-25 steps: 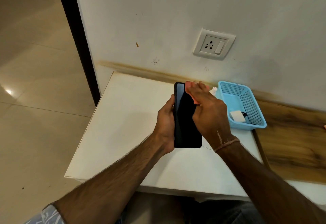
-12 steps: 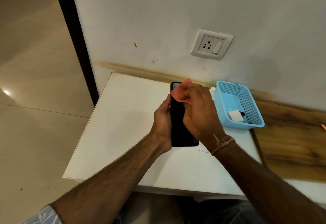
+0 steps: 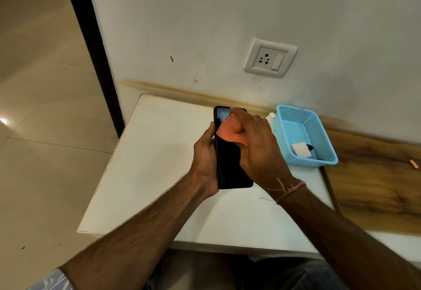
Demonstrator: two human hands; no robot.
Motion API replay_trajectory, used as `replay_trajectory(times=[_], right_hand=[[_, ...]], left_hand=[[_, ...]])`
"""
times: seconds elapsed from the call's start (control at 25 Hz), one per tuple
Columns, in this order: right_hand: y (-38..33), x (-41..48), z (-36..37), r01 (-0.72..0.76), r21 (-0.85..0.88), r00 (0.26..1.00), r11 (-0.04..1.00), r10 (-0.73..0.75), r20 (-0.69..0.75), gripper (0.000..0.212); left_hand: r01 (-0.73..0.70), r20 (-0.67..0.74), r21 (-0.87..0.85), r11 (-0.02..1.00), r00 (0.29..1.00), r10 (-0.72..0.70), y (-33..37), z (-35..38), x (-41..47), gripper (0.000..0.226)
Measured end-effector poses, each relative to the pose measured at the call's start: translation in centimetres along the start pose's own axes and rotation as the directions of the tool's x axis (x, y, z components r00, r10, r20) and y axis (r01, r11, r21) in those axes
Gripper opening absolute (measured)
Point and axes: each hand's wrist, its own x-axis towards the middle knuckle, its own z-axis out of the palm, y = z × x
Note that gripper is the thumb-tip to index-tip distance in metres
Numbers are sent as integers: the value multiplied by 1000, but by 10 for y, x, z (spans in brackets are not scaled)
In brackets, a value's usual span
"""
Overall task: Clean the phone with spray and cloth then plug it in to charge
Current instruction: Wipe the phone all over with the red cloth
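Wiping the phone [image 3: 230, 166] with the cloth [image 3: 227, 132].
The right hand [image 3: 257, 150] pinches the pink cloth against the upper screen, and the left hand [image 3: 205, 152] grips the phone's edge to brace it. Just right, a charger plug [image 3: 300, 149] lies ready in a blue basket [image 3: 319, 163].

We're in a home here, a plain lived-in room. There's a painted wall [image 3: 205, 16], scuffed, with a brown stain [image 3: 173, 91] running along it just above the table [image 3: 148, 175]. A white socket [image 3: 270, 58] with its switch is set into that wall. Glossy beige floor tiles [image 3: 41, 164] spread out on the left, past a dark door frame [image 3: 91, 50]. The small white table stands against the wall, with a wood-grain surface [image 3: 376, 187] beside it on the right. On the table sits a blue plastic basket [image 3: 319, 134] with a white charger [image 3: 300, 150] inside: everyday household stuff.
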Motion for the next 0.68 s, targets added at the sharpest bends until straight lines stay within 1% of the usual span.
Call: replay_trajectory(times=[0.04, 0.08, 0.12, 0.16, 0.2, 0.24, 0.28, 0.32, 0.4, 0.44, 0.48, 0.52, 0.56, 0.6, 0.68], right_hand=[[0, -4, 1, 37, -29, 999, 999, -37, 14, 48], [2, -12, 1, 94, -74, 994, 993, -90, 55, 42], [2, -17, -2, 134, -104, 987, 986, -122, 108, 29], [-2, -21, -5, 213, -169, 972, 962, -191, 138, 15], [-5, -24, -7, 207, -120, 967, 971, -185, 174, 13], [-6, -29, -11, 260, -71, 945, 963, -239, 222, 17], [-8, -32, -17, 262, -37, 940, 964, -246, 238, 22], [-5, -38, -17, 190, 9, 951, 982, -186, 247, 28], [-1, -47, -14, 100, -65, 951, 993, -76, 300, 38], [-2, -52, -9, -7, -56, 945, 998, 25, 326, 42], [-6, -56, -4, -85, -28, 943, 996, 89, 322, 47], [-14, -58, -1, -125, 14, 952, 992, 116, 284, 53], [-19, -57, 0, -142, 37, 961, 989, 129, 246, 60], [-20, -53, 2, -106, -5, 973, 994, 105, 207, 66], [-14, -32, 3, -43, -57, 989, 997, 51, 138, 66]], left_hand=[[9, 0, -3, 1000, 1000, -9, 1, -2, 0, 64], [15, 1, -5, 1000, 1000, -15, 1, -3, 1, 65], [17, 8, -7, 1000, 1000, -17, 1, -4, 2, 65], [18, 17, -14, 1000, 1000, -18, 2, -5, 2, 65], [20, 22, -24, 1000, 1000, -20, 2, -4, 2, 65], [28, 25, -36, 999, 999, -27, 2, -3, 2, 66], [40, 30, -48, 998, 999, -38, 2, -3, 1, 68], [51, 33, -57, 997, 998, -49, 2, -3, 1, 70], [54, 26, -69, 996, 998, -52, 1, -1, 0, 74], [46, 24, -79, 996, 999, -44, 1, 1, -1, 73], [39, 23, -94, 995, 999, -37, 2, 2, -1, 72], [36, 22, -104, 994, 999, -34, 3, 4, -3, 71], [34, 16, -98, 995, 999, -33, 4, 6, -4, 70], [32, 8, -71, 997, 999, -32, 3, 7, -5, 69], [34, -7, 5, 999, 999, -34, -2, 9, -6, 65]])
